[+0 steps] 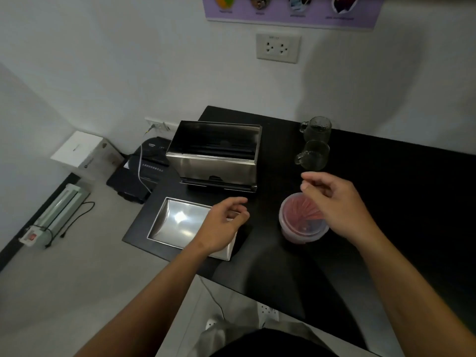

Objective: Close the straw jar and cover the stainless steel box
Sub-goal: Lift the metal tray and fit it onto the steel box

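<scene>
On the left, the steel lid point(175, 222) lies upside down near the front left corner of the black tabletop point(386, 176), its shiny hollow facing up; it is a shallow rectangular tray of brushed metal with folded edges that catch a bright glare. The left hand point(221, 225) hovers over the lid's right end, its grip loosely curled and half open, holding nothing; whether the fingers touch the rim cannot be told. So the covering looks not yet begun.

Just behind the lid stands the stainless steel box point(215, 155), straight-sided and open at the top, with a dark inside and a black strip along its base.

To the right, the straw jar point(301, 222) sits near the front of the tabletop: a round, clear plastic tub showing thin red straws. A translucent lid seems to lie on it already, though how firmly it is seated is unclear. The right hand point(334, 202) hangs over the jar's right side, grip narrow, fingers pinched together and empty.

Behind the jar stand two ribbed glass mugs point(315, 143), well apart from both hands.
</scene>
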Demonstrator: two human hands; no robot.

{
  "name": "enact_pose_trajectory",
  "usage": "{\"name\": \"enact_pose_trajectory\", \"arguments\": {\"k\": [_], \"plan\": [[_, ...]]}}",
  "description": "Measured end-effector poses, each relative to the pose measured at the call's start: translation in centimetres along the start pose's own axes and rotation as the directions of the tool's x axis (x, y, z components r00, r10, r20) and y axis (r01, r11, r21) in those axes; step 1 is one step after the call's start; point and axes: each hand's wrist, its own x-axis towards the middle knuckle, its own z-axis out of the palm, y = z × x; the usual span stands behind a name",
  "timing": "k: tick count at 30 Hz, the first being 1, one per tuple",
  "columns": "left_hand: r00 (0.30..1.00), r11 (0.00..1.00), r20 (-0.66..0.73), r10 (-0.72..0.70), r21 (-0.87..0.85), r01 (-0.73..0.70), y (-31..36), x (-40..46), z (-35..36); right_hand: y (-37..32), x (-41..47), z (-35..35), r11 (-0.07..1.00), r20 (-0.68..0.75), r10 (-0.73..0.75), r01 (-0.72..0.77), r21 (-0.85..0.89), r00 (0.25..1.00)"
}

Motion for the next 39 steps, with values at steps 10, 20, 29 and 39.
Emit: {"name": "enact_pose_trajectory", "arguments": {"k": [10, 20, 29, 39], "plan": [[0.956, 0.985, -0.29, -0.042, 0.15, 0.088, -5.2, -3.0, -9.2, -1.7, 0.5, 10.6, 0.998, 0.331, 0.037, -0.049, 0.029, 0.943], [0.883, 0.938, -0.436, -0.176, 0.199, 0.285, -10.2, -4.3, -13.8, 2.3, 1.0, 16.8, 0.941, 0.386, 0.196, -0.062, -0.333, 0.901], [0.886, 0.937, -0.379, -0.268, 0.111, 0.331, -10.1, -4.0, -13.8, 3.7, 1.4, 18.8, 0.889, 0.281, 0.317, -0.181, -0.42, 0.906], [0.869, 0.963, -0.443, -0.222, 0.042, 0.267, -8.6, -4.8, -14.6, 2.6, 0.8, 18.5, 0.881, 0.288, 0.286, -0.133, -0.454, 0.914]]}}
